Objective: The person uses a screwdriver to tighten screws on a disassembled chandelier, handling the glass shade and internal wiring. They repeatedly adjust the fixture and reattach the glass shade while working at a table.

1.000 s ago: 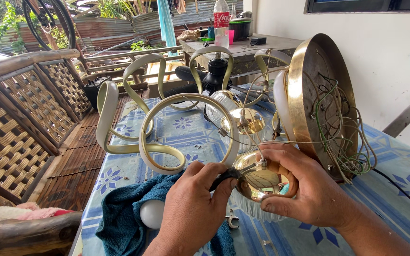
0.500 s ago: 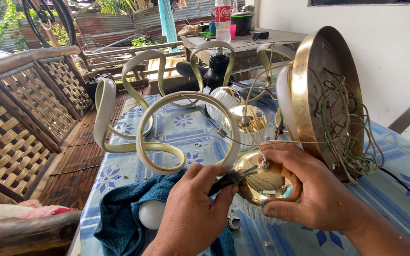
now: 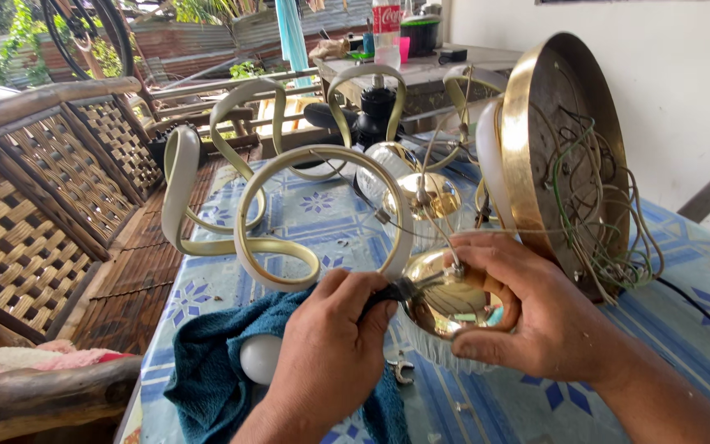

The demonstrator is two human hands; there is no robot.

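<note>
A dismantled chandelier lies on the table: curled cream-and-gold arms [image 3: 248, 205] at the left and a round brass ceiling plate [image 3: 564, 140] with loose green and white wires [image 3: 618, 230] at the right. My right hand [image 3: 548, 316] cups a shiny brass dome cup [image 3: 445, 300] near the table's front. My left hand [image 3: 330, 353] grips a dark-handled tool [image 3: 384, 293] whose tip meets the cup's edge. A second brass cup [image 3: 429, 193] hangs on thin rods behind it.
A teal cloth [image 3: 207, 378] and a white bulb [image 3: 260, 358] lie under my left wrist on the blue-patterned tablecloth [image 3: 700, 296]. A woven wooden bench [image 3: 51, 189] stands at the left. A bottle [image 3: 386, 33] and containers sit on a far table.
The hands and the brass cup stay in nearly the same place. The view has shifted slightly and my left hand has turned a little at the tool.
</note>
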